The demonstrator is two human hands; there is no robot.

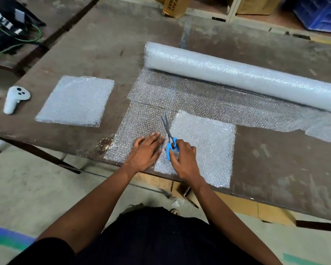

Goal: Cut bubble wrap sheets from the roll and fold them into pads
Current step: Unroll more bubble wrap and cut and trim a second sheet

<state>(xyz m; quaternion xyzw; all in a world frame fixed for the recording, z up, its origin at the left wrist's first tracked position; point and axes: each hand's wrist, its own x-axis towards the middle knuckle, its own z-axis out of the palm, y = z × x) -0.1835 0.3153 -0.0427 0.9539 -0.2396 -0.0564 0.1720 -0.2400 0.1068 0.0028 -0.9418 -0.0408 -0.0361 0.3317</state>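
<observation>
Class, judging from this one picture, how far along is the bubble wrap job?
Done: one folded pad lies at the table's left, and another near the front edge. In hand: the right hand holds blue scissors while the left hand presses a single-layer sheet flat. Left: most of the roll is uncut.

Roll (246, 73) right end cut by frame edge; scissors (169, 134) handle loops partly hidden under right hand (183, 157)

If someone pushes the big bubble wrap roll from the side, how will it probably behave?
The roll is a long cylinder lying on the table, so it would likely roll easily. Being wound bubble wrap, it is probably light for its bulk. Its loose sheet lies flat and may drag along.
</observation>
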